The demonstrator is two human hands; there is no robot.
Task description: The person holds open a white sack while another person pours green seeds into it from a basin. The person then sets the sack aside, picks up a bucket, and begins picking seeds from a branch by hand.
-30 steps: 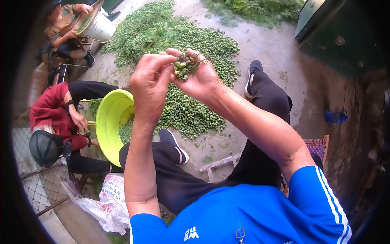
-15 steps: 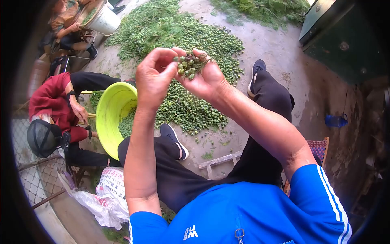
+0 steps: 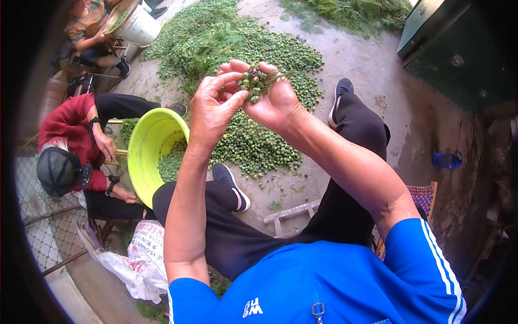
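Note:
A small cluster of round green cones (image 3: 253,83) with thin needle-like sprigs rests in my right hand (image 3: 278,105), whose palm faces up and whose fingers curl round it. From the left, my left hand (image 3: 216,108) reaches in with thumb and fingertips pinched at the cluster's edge; what exactly lies between them is partly hidden. Below both hands spreads a big heap of the same green cones (image 3: 259,151) on the ground. By my left leg, a tilted yellow-green tub (image 3: 141,162) has more cones inside.
A person in a red top (image 3: 67,121) sits left of the tub, near a white printed sack (image 3: 145,254). Another person (image 3: 89,32) sits by a white bucket (image 3: 139,27). Leafy branches (image 3: 356,13) lie at the back, beside a dark green box (image 3: 453,54). A low wooden frame (image 3: 288,216) lies between my legs.
My left hand has shifted right, with its thumb now against the lower cones. The red-topped person's lower hand has moved from the tub's rim to their leg.

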